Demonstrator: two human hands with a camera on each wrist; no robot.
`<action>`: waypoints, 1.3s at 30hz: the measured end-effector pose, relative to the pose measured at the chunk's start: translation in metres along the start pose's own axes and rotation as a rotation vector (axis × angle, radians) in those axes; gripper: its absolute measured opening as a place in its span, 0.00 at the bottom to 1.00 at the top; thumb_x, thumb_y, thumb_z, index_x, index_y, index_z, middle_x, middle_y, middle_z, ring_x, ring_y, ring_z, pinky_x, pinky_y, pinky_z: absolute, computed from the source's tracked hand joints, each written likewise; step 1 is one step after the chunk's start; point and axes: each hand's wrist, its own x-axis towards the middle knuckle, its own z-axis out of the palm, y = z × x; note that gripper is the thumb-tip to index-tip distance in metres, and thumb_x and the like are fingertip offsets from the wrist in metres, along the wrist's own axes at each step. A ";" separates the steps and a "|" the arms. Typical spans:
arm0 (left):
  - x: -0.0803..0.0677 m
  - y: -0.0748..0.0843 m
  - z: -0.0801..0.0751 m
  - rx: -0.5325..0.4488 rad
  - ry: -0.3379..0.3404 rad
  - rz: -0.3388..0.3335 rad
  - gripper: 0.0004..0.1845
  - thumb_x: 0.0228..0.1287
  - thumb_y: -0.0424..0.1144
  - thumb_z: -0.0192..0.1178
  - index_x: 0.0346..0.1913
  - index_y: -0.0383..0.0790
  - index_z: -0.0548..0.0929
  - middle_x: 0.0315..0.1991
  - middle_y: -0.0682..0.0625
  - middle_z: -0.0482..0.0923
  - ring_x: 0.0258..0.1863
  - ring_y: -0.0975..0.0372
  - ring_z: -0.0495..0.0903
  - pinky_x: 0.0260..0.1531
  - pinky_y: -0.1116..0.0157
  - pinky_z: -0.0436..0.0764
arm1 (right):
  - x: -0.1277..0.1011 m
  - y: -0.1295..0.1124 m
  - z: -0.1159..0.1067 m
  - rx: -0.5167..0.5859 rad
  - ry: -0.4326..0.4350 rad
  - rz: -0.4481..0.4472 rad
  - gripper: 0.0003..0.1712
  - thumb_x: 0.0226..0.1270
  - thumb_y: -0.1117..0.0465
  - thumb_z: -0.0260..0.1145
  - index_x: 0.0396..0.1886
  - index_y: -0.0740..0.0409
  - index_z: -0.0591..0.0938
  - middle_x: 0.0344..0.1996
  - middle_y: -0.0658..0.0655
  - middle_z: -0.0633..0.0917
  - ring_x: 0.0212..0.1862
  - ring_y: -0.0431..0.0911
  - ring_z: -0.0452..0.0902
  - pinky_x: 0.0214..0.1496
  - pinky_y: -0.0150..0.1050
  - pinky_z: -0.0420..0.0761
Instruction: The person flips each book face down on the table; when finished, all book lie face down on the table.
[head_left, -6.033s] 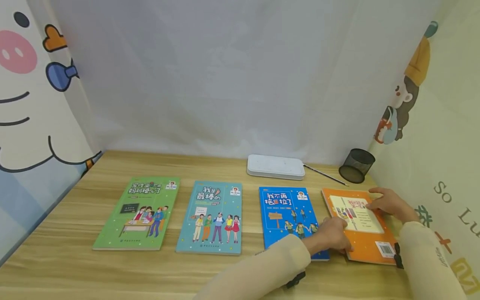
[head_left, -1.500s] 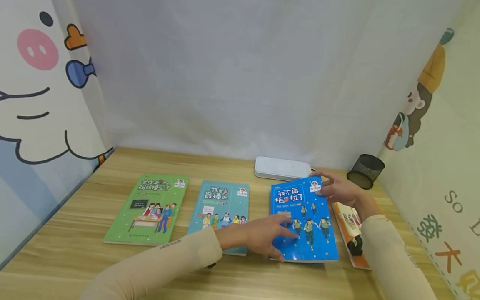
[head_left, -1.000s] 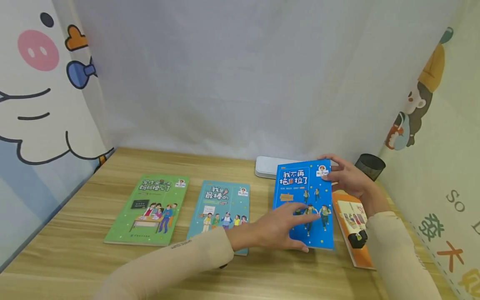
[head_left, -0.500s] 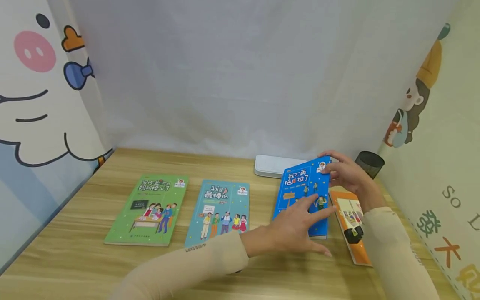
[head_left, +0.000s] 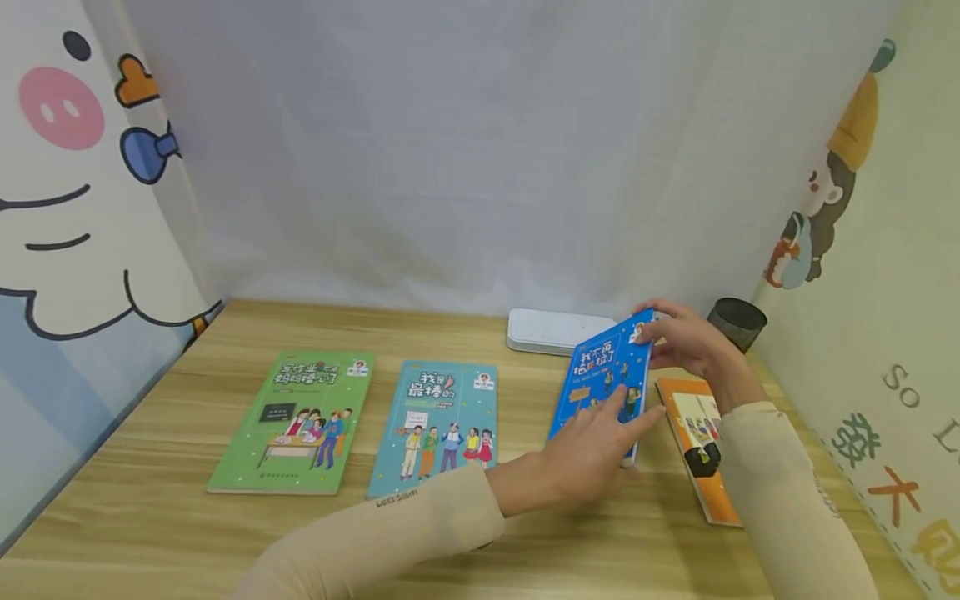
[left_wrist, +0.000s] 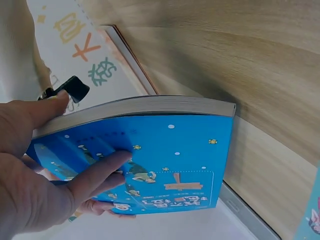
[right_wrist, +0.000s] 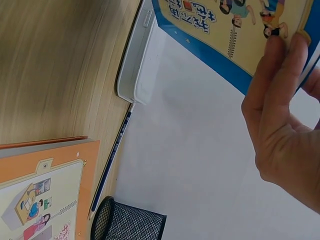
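Observation:
A blue book (head_left: 603, 375) is off the wooden table (head_left: 150, 517), tipped steeply onto its long edge. My right hand (head_left: 654, 333) pinches its far top corner. My left hand (head_left: 621, 427) holds its near part, fingers lying along the cover. In the left wrist view the left hand (left_wrist: 75, 150) has fingers (left_wrist: 97, 172) on the blue book's (left_wrist: 170, 155) cover and the thumb over the page edge. The right wrist view shows my right hand (right_wrist: 280, 100) gripping the blue book (right_wrist: 220, 35) at its edge. An orange book (head_left: 701, 437) lies flat just right of it.
A green book (head_left: 296, 421) and a teal book (head_left: 442, 425) lie flat to the left. A white box (head_left: 551, 332) sits by the back curtain, a black mesh cup (head_left: 737, 322) in the right corner, and a pencil (right_wrist: 112, 155) between them. Printed curtains close both sides.
Both hands have left the orange book and picked up the blue book. Over the last second it rose from the table and tipped from flat toward standing on edge, moving right.

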 end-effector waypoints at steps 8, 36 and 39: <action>0.002 -0.013 -0.005 -0.024 0.030 0.017 0.37 0.65 0.26 0.60 0.73 0.55 0.66 0.74 0.39 0.64 0.66 0.52 0.76 0.57 0.51 0.82 | -0.001 -0.001 -0.002 -0.031 0.053 -0.002 0.34 0.74 0.64 0.55 0.75 0.62 0.55 0.56 0.73 0.72 0.35 0.44 0.87 0.43 0.41 0.88; -0.005 -0.050 -0.010 -0.590 0.289 -0.032 0.32 0.63 0.20 0.55 0.71 0.41 0.72 0.66 0.39 0.75 0.53 0.56 0.81 0.46 0.71 0.80 | 0.000 -0.006 0.006 0.048 0.084 -0.041 0.48 0.76 0.44 0.57 0.81 0.59 0.43 0.44 0.64 0.75 0.33 0.41 0.86 0.44 0.40 0.88; -0.005 -0.051 -0.009 -0.670 0.302 -0.083 0.32 0.65 0.21 0.54 0.72 0.44 0.72 0.68 0.40 0.74 0.58 0.53 0.80 0.52 0.65 0.82 | 0.001 0.000 0.004 0.018 0.086 -0.054 0.48 0.75 0.38 0.53 0.80 0.60 0.46 0.39 0.59 0.79 0.34 0.41 0.85 0.44 0.40 0.88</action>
